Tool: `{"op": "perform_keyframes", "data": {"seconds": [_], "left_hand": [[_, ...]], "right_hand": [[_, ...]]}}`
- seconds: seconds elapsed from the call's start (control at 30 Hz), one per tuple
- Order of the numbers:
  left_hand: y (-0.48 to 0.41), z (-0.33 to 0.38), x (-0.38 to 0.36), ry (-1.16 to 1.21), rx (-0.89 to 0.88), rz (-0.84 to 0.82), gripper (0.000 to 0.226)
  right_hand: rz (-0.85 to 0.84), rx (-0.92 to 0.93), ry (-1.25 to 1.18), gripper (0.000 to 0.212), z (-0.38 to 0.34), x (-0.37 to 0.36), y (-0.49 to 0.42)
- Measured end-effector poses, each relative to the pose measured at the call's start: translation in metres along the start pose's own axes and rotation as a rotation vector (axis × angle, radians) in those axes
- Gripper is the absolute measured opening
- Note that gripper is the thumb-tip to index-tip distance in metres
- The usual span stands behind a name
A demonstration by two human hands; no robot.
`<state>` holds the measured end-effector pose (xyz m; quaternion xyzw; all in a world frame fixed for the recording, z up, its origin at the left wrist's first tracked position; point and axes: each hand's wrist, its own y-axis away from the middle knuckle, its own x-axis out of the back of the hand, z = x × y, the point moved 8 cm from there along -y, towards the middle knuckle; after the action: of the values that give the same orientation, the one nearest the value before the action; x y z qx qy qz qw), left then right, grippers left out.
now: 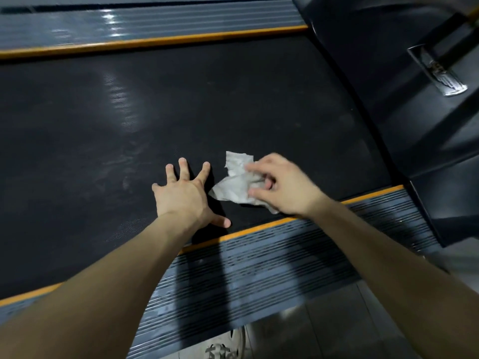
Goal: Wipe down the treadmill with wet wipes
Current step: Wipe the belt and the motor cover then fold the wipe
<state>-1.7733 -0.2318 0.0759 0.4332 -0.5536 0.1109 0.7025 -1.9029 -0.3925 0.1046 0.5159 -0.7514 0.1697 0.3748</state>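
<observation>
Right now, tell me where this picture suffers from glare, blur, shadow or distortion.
Head view: glare streaks the far side rail and leaves a pale sheen on the treadmill belt; the right hand gripping the wet wipe is motion-blurred; two arm shadows cross the near side rail; the wide-angle lens bows the orange trim.

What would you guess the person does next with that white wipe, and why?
Probably sweep the wet wipe along the treadmill belt: the right hand grips it crumpled against the belt, the left hand is spread flat beside it, seemingly as a brace, and smears show to the left.
</observation>
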Motion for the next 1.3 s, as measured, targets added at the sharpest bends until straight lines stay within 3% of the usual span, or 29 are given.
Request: {"op": "perform_keyframes", "data": {"seconds": [0.13, 0.23, 0.27, 0.33, 0.4, 0.43, 0.47, 0.53, 0.6, 0.63, 0.67, 0.77, 0.83, 0.87, 0.97, 1.0, 1.03, 1.07, 1.13, 1.2, 1.23, 1.3], "left_hand": [[0.000, -0.001, -0.002, 0.010, -0.001, -0.008, 0.157], [-0.001, 0.000, -0.004, 0.013, -0.009, -0.002, 0.158], [-0.002, 0.000, -0.003, 0.013, -0.014, 0.000, 0.158], [-0.003, -0.001, -0.004, 0.011, -0.014, -0.009, 0.159], [-0.003, -0.001, -0.005, 0.004, -0.014, -0.005, 0.159], [-0.004, -0.001, -0.004, 0.001, -0.017, -0.002, 0.159], [-0.003, -0.001, -0.005, 0.000, -0.019, 0.001, 0.159], [-0.002, -0.001, -0.005, 0.007, -0.014, 0.014, 0.156], [-0.003, -0.001, -0.004, 0.014, -0.014, 0.016, 0.153], [-0.002, 0.001, -0.004, 0.010, -0.019, 0.011, 0.154], [-0.002, 0.002, -0.005, 0.003, -0.024, 0.008, 0.156], [-0.002, -0.001, -0.005, -0.002, -0.023, 0.004, 0.158], [-0.002, -0.001, -0.006, -0.007, -0.020, 0.008, 0.158], [-0.003, -0.001, -0.005, -0.011, -0.019, 0.011, 0.158], [-0.002, -0.002, -0.005, -0.020, -0.023, 0.012, 0.157], [-0.002, -0.002, -0.004, -0.019, -0.023, 0.015, 0.157], [-0.002, -0.002, -0.003, -0.019, -0.028, 0.019, 0.157], [-0.003, -0.001, -0.003, -0.021, -0.034, 0.017, 0.157], [-0.002, 0.000, -0.003, -0.026, -0.037, 0.016, 0.157], [-0.002, -0.001, -0.003, -0.031, -0.038, 0.019, 0.158], [-0.002, -0.001, -0.003, -0.032, -0.037, 0.015, 0.158], [-0.002, 0.001, -0.002, -0.036, -0.035, 0.013, 0.159]], "right_hand": [[0.096, 0.035, 0.147, 0.031, -0.013, -0.037, 0.011], [0.130, 0.095, 0.297, 0.016, -0.009, -0.025, -0.008], [0.201, 0.050, 0.378, 0.014, 0.006, -0.004, -0.028], [0.402, -0.214, 0.489, 0.019, 0.051, 0.058, -0.064], [0.510, -0.406, 0.445, 0.028, 0.070, 0.089, -0.076], [0.527, -0.377, 0.406, 0.030, 0.053, 0.079, -0.075], [0.507, -0.233, 0.382, 0.030, 0.023, 0.055, -0.070], [0.326, 0.216, 0.291, 0.028, -0.046, -0.019, -0.035], [0.102, 0.385, 0.324, 0.027, -0.062, -0.053, -0.019], [0.091, 0.393, 0.368, 0.031, -0.052, -0.045, -0.032], [0.163, 0.294, 0.430, 0.035, -0.031, -0.020, -0.056], [0.499, -0.326, 0.437, 0.038, 0.058, 0.084, -0.112], [0.590, -0.468, 0.326, 0.035, 0.056, 0.088, -0.119], [0.517, -0.368, 0.309, 0.031, 0.026, 0.065, -0.123], [0.050, 0.280, 0.328, 0.036, -0.062, -0.046, -0.108], [0.016, 0.343, 0.360, 0.033, -0.061, -0.045, -0.103], [0.093, 0.288, 0.429, 0.026, -0.036, -0.016, -0.101], [0.216, 0.119, 0.449, 0.034, 0.002, 0.028, -0.100], [0.513, -0.361, 0.465, 0.043, 0.087, 0.128, -0.076], [0.628, -0.745, 0.393, 0.024, 0.142, 0.166, -0.046], [0.653, -0.761, 0.365, 0.019, 0.135, 0.156, -0.045], [0.499, -0.509, 0.369, 0.016, 0.080, 0.086, -0.070]]}}
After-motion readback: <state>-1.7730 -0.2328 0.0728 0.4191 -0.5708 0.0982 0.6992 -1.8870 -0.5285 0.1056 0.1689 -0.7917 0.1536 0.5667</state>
